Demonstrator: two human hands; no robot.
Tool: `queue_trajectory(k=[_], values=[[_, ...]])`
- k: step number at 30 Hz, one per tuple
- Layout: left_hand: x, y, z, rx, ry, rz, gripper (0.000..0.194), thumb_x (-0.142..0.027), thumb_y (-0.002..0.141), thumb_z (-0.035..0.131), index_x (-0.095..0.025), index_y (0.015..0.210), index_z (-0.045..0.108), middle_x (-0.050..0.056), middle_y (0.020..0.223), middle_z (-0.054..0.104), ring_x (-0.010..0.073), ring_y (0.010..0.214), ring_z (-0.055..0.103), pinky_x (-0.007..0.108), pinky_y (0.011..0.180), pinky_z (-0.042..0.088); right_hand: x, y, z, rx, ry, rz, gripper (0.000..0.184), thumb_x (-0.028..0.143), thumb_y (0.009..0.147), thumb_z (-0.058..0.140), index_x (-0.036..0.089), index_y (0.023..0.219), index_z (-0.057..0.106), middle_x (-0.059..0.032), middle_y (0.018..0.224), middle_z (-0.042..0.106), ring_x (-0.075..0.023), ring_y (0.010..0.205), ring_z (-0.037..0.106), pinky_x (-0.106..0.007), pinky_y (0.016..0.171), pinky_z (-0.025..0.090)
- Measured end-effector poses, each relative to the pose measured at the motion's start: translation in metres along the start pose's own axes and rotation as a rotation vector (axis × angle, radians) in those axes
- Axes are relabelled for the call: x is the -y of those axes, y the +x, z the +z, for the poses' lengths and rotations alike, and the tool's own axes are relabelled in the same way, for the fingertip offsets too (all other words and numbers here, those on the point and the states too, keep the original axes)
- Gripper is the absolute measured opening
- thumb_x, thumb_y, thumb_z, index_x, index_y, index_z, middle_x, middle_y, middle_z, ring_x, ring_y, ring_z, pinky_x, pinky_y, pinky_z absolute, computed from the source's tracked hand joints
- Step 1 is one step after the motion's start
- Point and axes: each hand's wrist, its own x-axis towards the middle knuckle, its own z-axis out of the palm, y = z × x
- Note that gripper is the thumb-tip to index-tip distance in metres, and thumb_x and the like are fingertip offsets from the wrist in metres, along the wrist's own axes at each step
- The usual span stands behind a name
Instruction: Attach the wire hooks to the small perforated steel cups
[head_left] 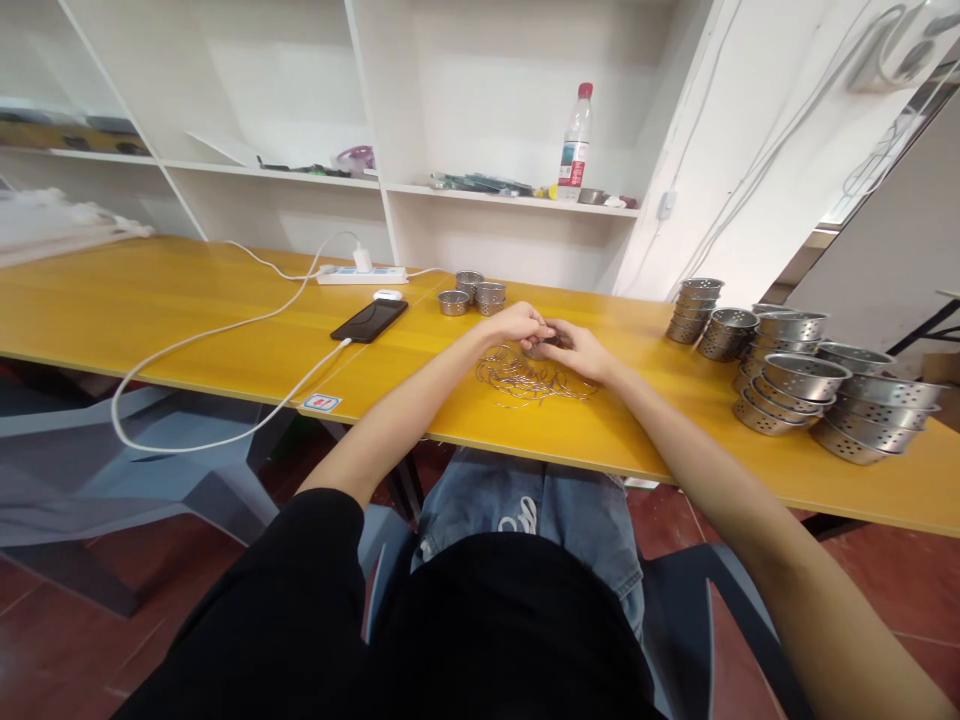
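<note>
Both my hands meet over the yellow table, around a small metal cup (pixel 537 350) that they mostly hide. My right hand (pixel 579 352) curves round the cup's side and grips it. The fingers of my left hand (pixel 523 325) are pinched together at its top edge; what sits between them is too small to make out. Just below and partly under the hands lies a tangled pile of thin metal wire loops (pixel 529 380). A little group of perforated metal cups (pixel 470 285) stands behind and left of my hands.
Stacks of perforated metal cups (pixel 806 378) fill the table's right side. To the left lie a phone (pixel 370 321) on a white cable (pixel 180 338) and a power strip (pixel 371 276). A bottle (pixel 574 150) stands on the shelf behind. Grey chairs (pixel 142 465) are at left.
</note>
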Motion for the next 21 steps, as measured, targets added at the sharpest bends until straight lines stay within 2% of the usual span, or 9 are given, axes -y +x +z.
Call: queue_trajectory(k=[4, 14, 21], values=[[0.0034, 0.0038, 0.0010, 0.001, -0.062, -0.003, 0.041, -0.018, 0.084, 0.089, -0.011, 0.056, 0.060, -0.003, 0.049, 0.050, 0.0023, 0.042, 0.039, 0.019, 0.047, 0.028, 0.0006, 0.0019, -0.0002, -0.019, 0.060, 0.003, 0.054, 0.062, 0.094, 0.073, 0.019, 0.127, 0.077, -0.0102, 0.124, 0.081, -0.0326, 0.116, 0.073, -0.050, 0.110, 0.056], [0.0048, 0.0043, -0.0003, -0.065, -0.129, -0.033, 0.044, -0.032, 0.076, 0.098, -0.013, 0.061, 0.061, -0.004, 0.052, 0.047, 0.0033, 0.047, 0.038, 0.020, 0.049, 0.031, -0.0015, 0.0063, 0.0068, -0.086, 0.065, 0.063, 0.049, 0.052, 0.090, 0.080, 0.019, 0.126, 0.077, -0.0104, 0.125, 0.081, -0.0301, 0.118, 0.074, -0.047, 0.108, 0.059], [-0.0014, -0.0040, 0.0039, 0.004, -0.277, -0.032, 0.048, -0.024, 0.081, 0.094, -0.011, 0.056, 0.056, -0.005, 0.050, 0.042, 0.0002, 0.046, 0.032, 0.018, 0.045, 0.017, -0.0025, 0.0032, 0.0044, -0.033, 0.185, 0.006, 0.056, 0.059, 0.090, 0.078, 0.018, 0.128, 0.076, -0.0112, 0.133, 0.078, -0.0311, 0.126, 0.073, -0.051, 0.116, 0.055]])
